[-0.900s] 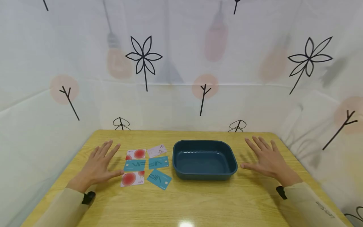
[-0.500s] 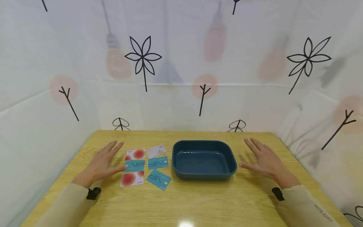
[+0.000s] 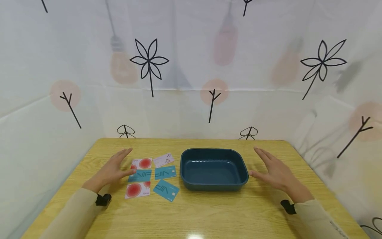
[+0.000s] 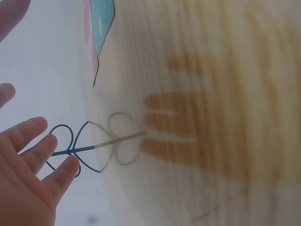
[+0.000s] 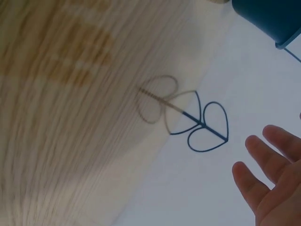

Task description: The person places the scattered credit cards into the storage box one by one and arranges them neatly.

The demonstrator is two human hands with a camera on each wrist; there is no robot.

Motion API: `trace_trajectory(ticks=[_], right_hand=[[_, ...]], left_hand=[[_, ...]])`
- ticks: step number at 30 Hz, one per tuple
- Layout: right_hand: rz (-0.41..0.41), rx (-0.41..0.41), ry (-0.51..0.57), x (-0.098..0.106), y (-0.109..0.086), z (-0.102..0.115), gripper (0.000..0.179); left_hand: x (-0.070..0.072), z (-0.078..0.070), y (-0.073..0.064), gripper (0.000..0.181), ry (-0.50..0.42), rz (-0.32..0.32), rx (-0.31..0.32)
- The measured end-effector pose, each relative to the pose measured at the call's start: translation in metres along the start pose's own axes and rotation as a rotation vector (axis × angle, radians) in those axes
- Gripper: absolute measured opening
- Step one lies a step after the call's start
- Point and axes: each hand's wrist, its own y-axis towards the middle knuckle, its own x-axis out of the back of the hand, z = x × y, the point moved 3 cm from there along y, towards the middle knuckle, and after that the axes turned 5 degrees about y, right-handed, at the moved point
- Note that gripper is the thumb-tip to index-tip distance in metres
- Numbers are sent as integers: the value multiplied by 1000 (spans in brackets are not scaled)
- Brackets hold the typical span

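My left hand (image 3: 109,171) hovers at the left side of the cards, fingers extended and nothing held. In the head view its thumb tip overlaps the edge of a blue VIP card (image 3: 140,175). Above that lies a white card with red circles (image 3: 145,163), and below it a similar red-and-white card (image 3: 138,190). A second column has a pale pink card (image 3: 163,160), a blue VIP card (image 3: 165,172) and a tilted blue card (image 3: 166,190). My right hand (image 3: 277,174), fingers extended and holding nothing, is beside the dark blue tray (image 3: 214,187), thumb tip right at its rim.
Everything lies on a wood-grain table (image 3: 191,212). A white patterned cloth (image 3: 185,113) hangs behind it and along both sides. Dark bands (image 3: 103,200) circle both wrists. A corner of the tray shows in the right wrist view.
Both hands have moved inward and turned more edge-on: the left toward the cards, the right toward the tray. The cards and tray have stayed in place.
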Motion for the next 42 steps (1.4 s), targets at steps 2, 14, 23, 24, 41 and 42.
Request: trace_trajectory(ticks=[2,14,23,24,41,42], right_hand=[[10,-7,24,-1,0,3,93],[76,-44,143,-7,-5,20,87],[111,-69,195,-14,-9,28,86],[112,-70,199,-15,-10,29,87],[186,-52,274,-27,-11,42,94],[188,-48,269,-27,-11,42,95]], left_hand=[[-1,1,3,91,-18,12,9],[-4,6,19,84,-58,49,6],[-6,7,25,77,-89,120,41],[-6,7,26,76,-91,125,44],[-10,14,35,67,-122,220,108],[-10,14,36,67,-118,222,106]])
